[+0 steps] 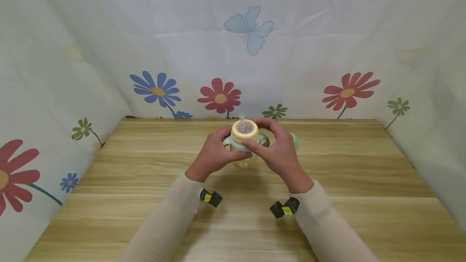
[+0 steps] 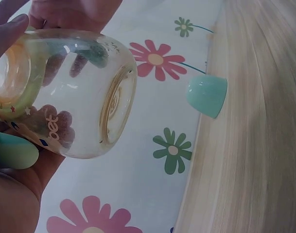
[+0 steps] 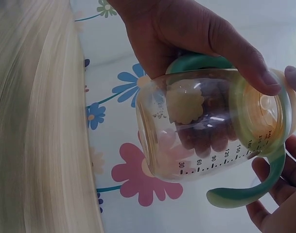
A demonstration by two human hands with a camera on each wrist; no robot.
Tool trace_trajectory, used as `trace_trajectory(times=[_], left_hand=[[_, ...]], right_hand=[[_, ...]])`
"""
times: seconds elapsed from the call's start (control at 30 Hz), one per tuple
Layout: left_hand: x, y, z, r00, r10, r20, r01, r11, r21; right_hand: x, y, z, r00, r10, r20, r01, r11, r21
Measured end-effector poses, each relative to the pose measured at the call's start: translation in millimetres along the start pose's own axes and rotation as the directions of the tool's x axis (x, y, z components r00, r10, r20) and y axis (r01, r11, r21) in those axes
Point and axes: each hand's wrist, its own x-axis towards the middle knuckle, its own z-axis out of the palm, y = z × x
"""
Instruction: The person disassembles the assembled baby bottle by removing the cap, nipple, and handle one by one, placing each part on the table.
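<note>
Both hands hold a clear baby bottle (image 1: 242, 161) upright above the table. It has a yellow screw collar (image 1: 244, 132), a clear nipple (image 1: 242, 119), pale green side handles (image 3: 245, 196) and printed volume marks. My left hand (image 1: 214, 155) wraps the body near one handle, thumb in front; its fingers show through the bottle in the right wrist view. With thumb and fingers my right hand (image 1: 280, 148) grips the yellow collar. The bottle looks empty. A mint green cap (image 2: 207, 95) stands on the table beyond my right hand, partly hidden in the head view.
A wood-grain table (image 1: 145, 209) lies under the hands. White curtains (image 1: 174, 23) printed with flowers and a butterfly hang along its back and sides. Each sleeve cuff carries a small black wrist camera (image 1: 211, 198).
</note>
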Motion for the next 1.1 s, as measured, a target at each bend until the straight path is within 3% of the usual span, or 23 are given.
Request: trace_trajectory(times=[0.63, 1.1], left_hand=[[-10.8, -3.0, -9.6, 1.000, -0.012, -0.010, 0.012, 1.000, -0.001], [-1.5, -1.3, -1.2, 0.999, 0.026, 0.025, -0.024, 0.998, -0.053]], right_hand=[[3, -3, 8.9, 0.997, -0.024, 0.076, 0.021, 0.999, 0.043], [-2, -2, 0.0, 0.999, -0.041, 0.021, 0.040, 0.999, 0.032]])
